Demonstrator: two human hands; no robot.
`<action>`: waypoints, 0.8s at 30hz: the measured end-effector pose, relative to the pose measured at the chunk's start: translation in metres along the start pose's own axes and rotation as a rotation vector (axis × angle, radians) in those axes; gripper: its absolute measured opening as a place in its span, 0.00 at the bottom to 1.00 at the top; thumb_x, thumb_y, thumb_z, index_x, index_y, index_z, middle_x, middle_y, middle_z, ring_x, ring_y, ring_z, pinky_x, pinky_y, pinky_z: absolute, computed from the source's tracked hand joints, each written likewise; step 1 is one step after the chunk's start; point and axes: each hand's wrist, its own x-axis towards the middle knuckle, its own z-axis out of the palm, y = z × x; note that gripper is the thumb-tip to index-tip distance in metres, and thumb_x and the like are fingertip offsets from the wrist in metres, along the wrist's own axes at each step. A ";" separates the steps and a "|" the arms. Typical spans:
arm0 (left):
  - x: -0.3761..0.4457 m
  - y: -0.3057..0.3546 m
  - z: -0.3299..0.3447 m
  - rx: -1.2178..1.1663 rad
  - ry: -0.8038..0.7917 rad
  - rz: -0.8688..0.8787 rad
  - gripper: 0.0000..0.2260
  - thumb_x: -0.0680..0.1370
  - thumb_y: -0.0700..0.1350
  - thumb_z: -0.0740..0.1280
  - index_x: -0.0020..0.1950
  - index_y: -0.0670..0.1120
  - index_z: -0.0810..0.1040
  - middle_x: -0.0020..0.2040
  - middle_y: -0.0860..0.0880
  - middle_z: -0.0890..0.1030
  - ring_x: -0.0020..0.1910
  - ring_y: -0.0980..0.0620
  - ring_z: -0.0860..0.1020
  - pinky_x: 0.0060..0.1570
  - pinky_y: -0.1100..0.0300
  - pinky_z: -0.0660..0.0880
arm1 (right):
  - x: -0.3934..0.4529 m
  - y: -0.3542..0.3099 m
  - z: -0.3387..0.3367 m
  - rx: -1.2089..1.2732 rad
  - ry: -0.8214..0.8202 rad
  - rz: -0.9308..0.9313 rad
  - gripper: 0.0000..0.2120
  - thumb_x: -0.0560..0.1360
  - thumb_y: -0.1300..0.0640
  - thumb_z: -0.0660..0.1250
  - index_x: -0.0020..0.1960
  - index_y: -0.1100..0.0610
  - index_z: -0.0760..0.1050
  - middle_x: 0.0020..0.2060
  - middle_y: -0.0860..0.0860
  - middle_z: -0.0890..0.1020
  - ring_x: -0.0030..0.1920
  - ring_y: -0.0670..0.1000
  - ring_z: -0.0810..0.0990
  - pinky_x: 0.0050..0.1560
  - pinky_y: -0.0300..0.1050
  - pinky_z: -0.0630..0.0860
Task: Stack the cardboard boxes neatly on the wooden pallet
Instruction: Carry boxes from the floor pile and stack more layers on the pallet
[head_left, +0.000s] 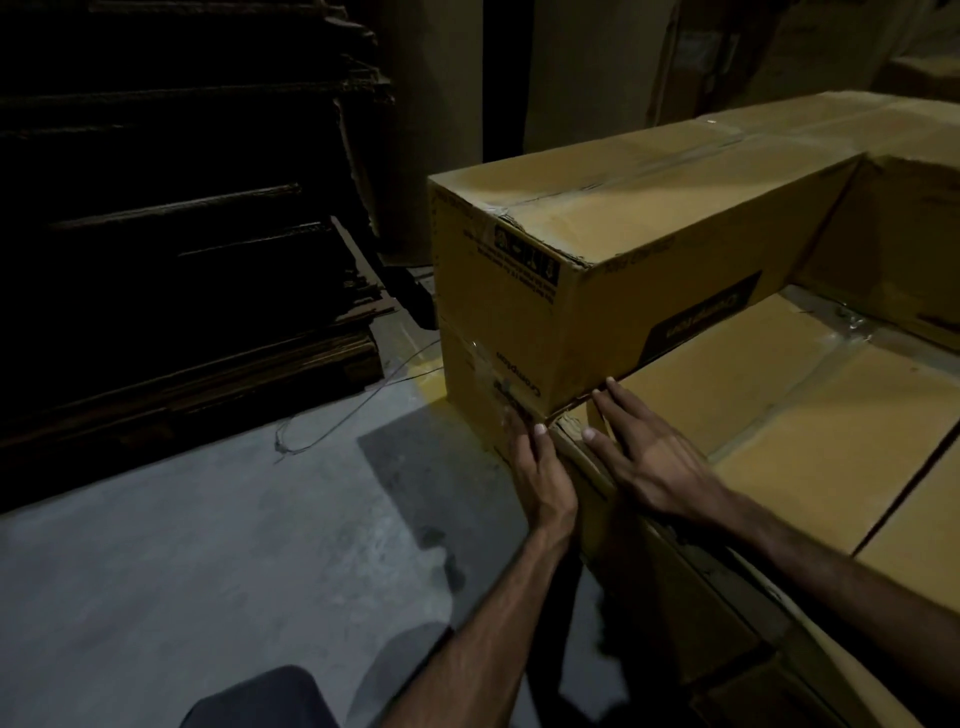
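A long cardboard box (613, 249) lies on top of a lower layer of cardboard boxes (810, 415), along the stack's left edge. My left hand (540, 467) lies flat against the side of the lower box at the near corner, fingers straight, thumb at the top edge. My right hand (644, 452) rests flat on the lower box's top, its fingertips touching the bottom near corner of the long box. More boxes (904, 218) of the upper layer stand at the far right. The wooden pallet is hidden under the stack.
A dark pile of flattened cardboard sheets (182, 234) stands at the left on the grey concrete floor (182, 571). A thin loose strap (353, 410) lies on the floor beside the stack. Tall cartons rise in the dim background. My knee (260, 701) shows at the bottom.
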 end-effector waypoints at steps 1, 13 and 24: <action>0.004 -0.005 -0.001 0.000 0.002 -0.005 0.24 0.89 0.54 0.55 0.85 0.56 0.58 0.85 0.54 0.59 0.82 0.50 0.61 0.79 0.52 0.61 | 0.002 0.002 0.001 0.026 0.008 -0.003 0.46 0.77 0.22 0.39 0.86 0.49 0.52 0.85 0.47 0.48 0.83 0.50 0.55 0.80 0.56 0.62; -0.064 0.090 -0.053 0.198 -0.018 -0.183 0.21 0.85 0.48 0.67 0.78 0.46 0.74 0.75 0.47 0.76 0.74 0.46 0.74 0.74 0.49 0.71 | -0.060 -0.010 -0.082 0.258 -0.048 0.209 0.36 0.84 0.32 0.49 0.82 0.54 0.63 0.80 0.52 0.67 0.78 0.54 0.67 0.77 0.57 0.66; -0.238 0.402 -0.079 0.352 -0.413 -0.087 0.17 0.86 0.48 0.65 0.76 0.49 0.76 0.70 0.52 0.80 0.69 0.53 0.77 0.71 0.51 0.75 | -0.236 -0.164 -0.354 0.880 0.271 0.731 0.26 0.85 0.46 0.63 0.81 0.54 0.67 0.77 0.50 0.72 0.74 0.47 0.71 0.73 0.46 0.69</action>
